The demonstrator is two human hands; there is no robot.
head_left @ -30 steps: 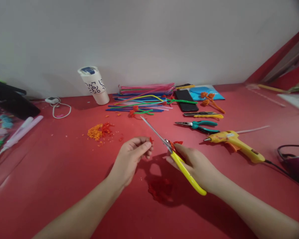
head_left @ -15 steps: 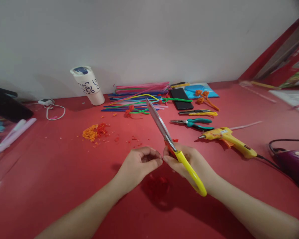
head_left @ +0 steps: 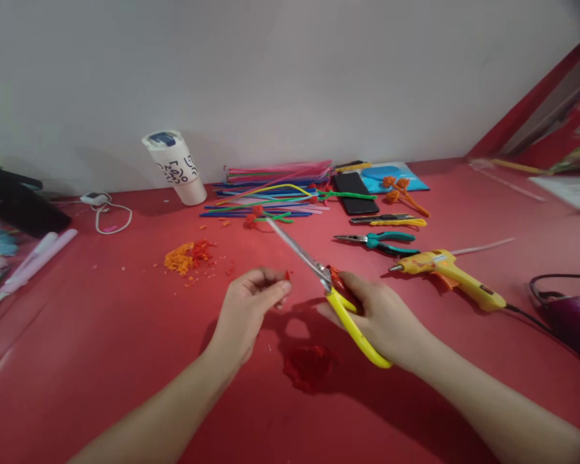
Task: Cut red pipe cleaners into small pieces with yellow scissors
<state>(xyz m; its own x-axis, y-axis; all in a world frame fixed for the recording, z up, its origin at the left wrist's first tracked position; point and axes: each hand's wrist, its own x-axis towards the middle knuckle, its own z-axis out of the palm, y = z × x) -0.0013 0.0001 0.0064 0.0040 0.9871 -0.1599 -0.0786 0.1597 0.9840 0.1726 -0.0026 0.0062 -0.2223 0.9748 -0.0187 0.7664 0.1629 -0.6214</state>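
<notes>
My left hand (head_left: pixel 245 308) hovers above the red table (head_left: pixel 101 335), fingertips pinched on a tiny red piece (head_left: pixel 287 275). My right hand (head_left: pixel 381 317) grips yellow-handled scissors (head_left: pixel 329 290); their closed blades point up and left, past the left fingertips. A small heap of red fluff (head_left: pixel 308 367) lies on the table below and between the hands.
A yellow glue gun (head_left: pixel 447 276) and teal pliers (head_left: pixel 379 242) lie right of the scissors. Pipe cleaners (head_left: pixel 270 193), a black phone (head_left: pixel 351 193) and a white cup (head_left: pixel 174 166) sit by the wall. Orange and red trimmings (head_left: pixel 187 255) lie left. A purple device (head_left: pixel 573 319) is at far right.
The hands had come together with the scissor blades raised steeply; now they have parted again, the blades are lowered toward the left, and the left hand holds the red piece out.
</notes>
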